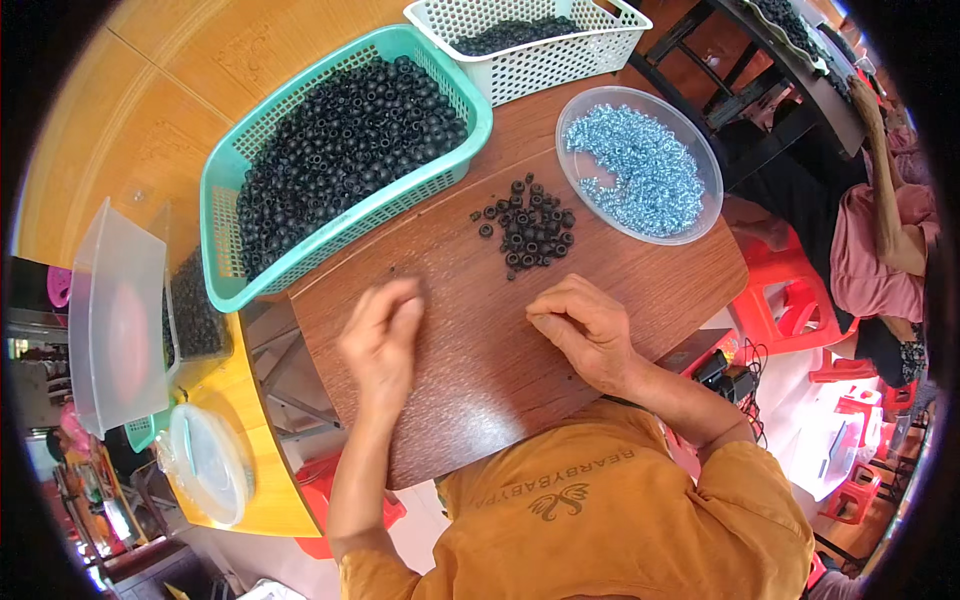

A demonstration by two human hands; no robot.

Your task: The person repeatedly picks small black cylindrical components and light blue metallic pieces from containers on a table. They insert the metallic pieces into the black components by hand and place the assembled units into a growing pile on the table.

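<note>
My left hand (381, 335) is over the left part of the brown wooden tabletop (450, 370), just below the teal basket (225, 297). Its fingers are curled in and slightly blurred; what they hold, if anything, is hidden. Over the right part, my right hand (585, 325) has thumb and fingers pressed together, with any content out of sight. Beyond it lies a loose pile of small black ring-shaped pieces (535, 225). Small shiny light-blue pieces (640, 165) fill much of a clear round tray (708, 178) at the far right. Many more black rings (340, 150) fill the teal basket.
A white perforated basket (520, 78) with dark pieces stands at the back. On the left yellow table (265, 455) are translucent containers (120, 320) and a clear round tub (210, 465). Red stools (785, 290) and a seated person (870, 240) are on the right.
</note>
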